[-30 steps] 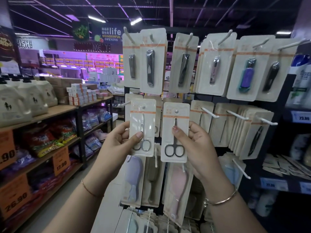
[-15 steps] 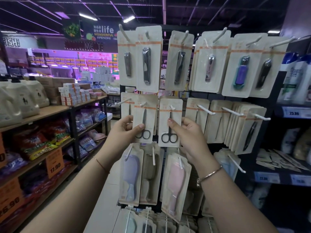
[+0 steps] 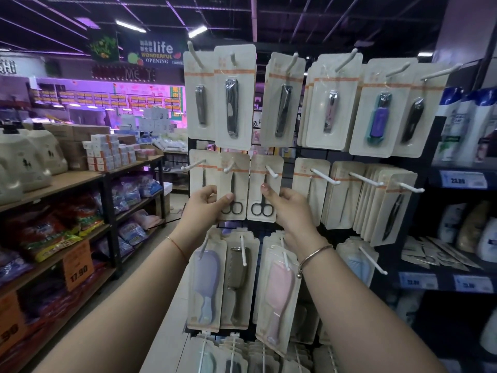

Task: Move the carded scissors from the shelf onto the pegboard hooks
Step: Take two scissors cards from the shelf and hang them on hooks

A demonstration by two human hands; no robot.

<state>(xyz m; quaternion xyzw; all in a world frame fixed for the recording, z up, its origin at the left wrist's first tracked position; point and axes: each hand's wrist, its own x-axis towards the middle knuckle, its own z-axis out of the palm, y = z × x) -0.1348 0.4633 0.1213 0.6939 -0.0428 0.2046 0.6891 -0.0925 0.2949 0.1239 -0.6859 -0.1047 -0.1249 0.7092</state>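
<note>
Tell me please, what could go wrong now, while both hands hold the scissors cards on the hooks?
1. The left hand and right hand each pinch a card low, so letting go early could let the left scissors card or the right scissors card slide off its hook.
2. The forearms are close to the comb cards below and may knock them.

Dim shop interior under a dark ceiling, lit by a few white fluorescent tubes (image 3: 131, 26) overhead. Strong purple-pink glow from the far wall display (image 3: 113, 95). Plastic blister packs (image 3: 332, 111) show faint glare. Wide-angle bending curves the edges; price tags (image 3: 463, 180) at right are soft, perhaps motion-blurred.
</note>
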